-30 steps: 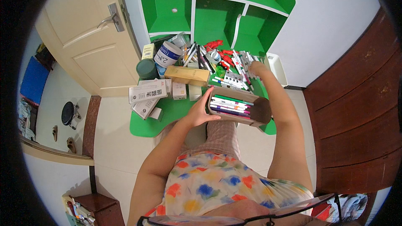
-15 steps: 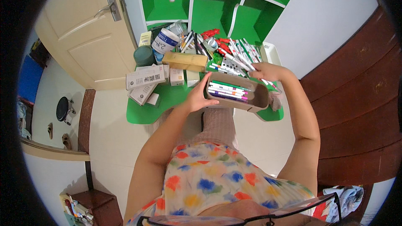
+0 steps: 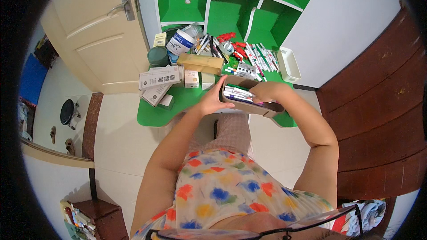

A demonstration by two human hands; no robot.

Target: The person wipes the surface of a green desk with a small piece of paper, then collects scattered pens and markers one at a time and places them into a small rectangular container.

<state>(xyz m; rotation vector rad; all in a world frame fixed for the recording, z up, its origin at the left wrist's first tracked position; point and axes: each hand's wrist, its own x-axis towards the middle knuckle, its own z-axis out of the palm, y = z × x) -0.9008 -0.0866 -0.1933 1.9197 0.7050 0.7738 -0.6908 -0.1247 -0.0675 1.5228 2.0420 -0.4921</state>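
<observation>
My left hand grips the left end of an open beige storage box, thumb along the near side. The box is tilted toward me at the desk's front edge. Inside it lie several white marker pens and a green one, side by side. My right hand reaches into the box's right half, fingers closed around white markers, mostly hidden by the hand. Beyond the box, a loose spread of white markers covers the desk, near a grey piece with dark holes.
The green desk bears white cartons, a yellow box, a white-and-blue tub, a dark green jar and red packets. An open white bin stands at the right edge; green shelves rise behind.
My right hand has moved from the loose markers on the desk down into the box, bringing white markers with it. My left hand still holds the box.
</observation>
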